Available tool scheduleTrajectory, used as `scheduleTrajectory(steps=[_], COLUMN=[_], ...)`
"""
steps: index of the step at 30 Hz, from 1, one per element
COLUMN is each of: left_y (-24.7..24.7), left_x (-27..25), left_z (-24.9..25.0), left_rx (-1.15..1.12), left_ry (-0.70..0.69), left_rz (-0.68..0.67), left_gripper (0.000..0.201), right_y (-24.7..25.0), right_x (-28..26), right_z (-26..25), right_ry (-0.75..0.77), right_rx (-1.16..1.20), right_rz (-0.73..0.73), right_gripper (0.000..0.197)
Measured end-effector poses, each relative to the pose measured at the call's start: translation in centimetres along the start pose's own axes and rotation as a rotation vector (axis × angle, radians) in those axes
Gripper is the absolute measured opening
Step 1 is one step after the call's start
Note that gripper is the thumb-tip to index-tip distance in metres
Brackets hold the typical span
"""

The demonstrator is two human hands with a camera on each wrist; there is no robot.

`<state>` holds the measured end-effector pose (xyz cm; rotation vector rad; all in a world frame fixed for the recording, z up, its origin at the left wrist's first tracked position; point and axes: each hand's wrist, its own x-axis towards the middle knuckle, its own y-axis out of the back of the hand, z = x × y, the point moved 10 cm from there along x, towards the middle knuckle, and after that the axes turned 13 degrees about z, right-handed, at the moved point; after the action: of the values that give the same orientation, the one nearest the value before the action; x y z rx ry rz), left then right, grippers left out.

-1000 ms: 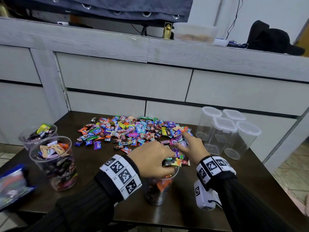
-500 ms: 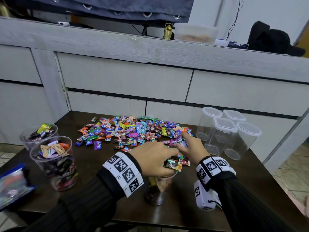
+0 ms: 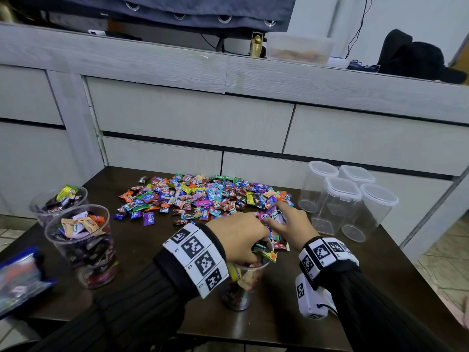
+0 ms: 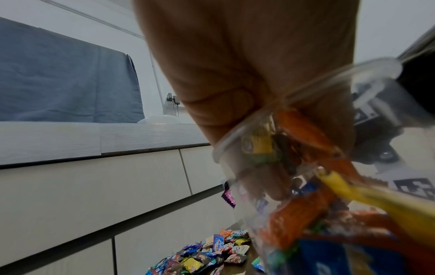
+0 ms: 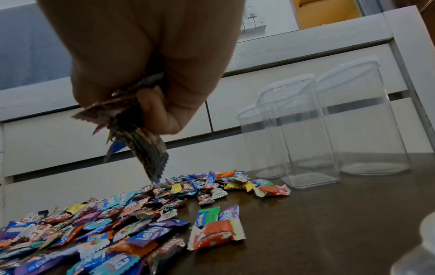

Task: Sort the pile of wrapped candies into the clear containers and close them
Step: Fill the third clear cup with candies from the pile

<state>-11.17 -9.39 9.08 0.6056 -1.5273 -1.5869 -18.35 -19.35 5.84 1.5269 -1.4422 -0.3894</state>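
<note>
A pile of wrapped candies (image 3: 203, 196) (image 5: 117, 223) is spread over the dark table (image 3: 380, 275). At the front stands a clear cup (image 3: 238, 293) (image 4: 306, 89), partly filled. My left hand (image 3: 258, 247) is over its rim, fingers curled down inside on a few candies (image 3: 265, 252) (image 4: 261, 147). My right hand (image 3: 279, 217) hovers at the pile's near right edge. It grips a bunch of several candies (image 5: 141, 134), with the index finger stretched toward the pile. Several empty clear containers (image 3: 342, 201) (image 5: 306, 130) with white lids on stand at the right.
Two clear cups (image 3: 83, 245) (image 3: 58, 199) full of candies stand at the table's left edge. A blue bag (image 3: 17, 275) lies at the front left corner. Grey cabinet drawers (image 3: 190, 123) rise right behind the table.
My left hand has dipped lower into the front cup with its candies. My right hand has shifted slightly along the pile's edge and gathered more candies.
</note>
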Motion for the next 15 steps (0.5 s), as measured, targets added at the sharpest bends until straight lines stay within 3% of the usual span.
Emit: scheduleTrajectory(steps=[9, 15], left_y=[0.24, 0.92], left_x=[-0.12, -0.92], left_z=[0.40, 0.42], left_rx=[0.130, -0.109], left_ry=[-0.056, -0.001], left_rz=[0.043, 0.111], left_gripper=[0.032, 0.022], right_y=[-0.19, -0.19], right_x=[0.19, 0.29], right_z=[0.35, 0.46], right_ry=[0.008, 0.006], right_rx=[-0.021, -0.021], right_rz=[0.006, 0.011], right_gripper=[0.043, 0.041])
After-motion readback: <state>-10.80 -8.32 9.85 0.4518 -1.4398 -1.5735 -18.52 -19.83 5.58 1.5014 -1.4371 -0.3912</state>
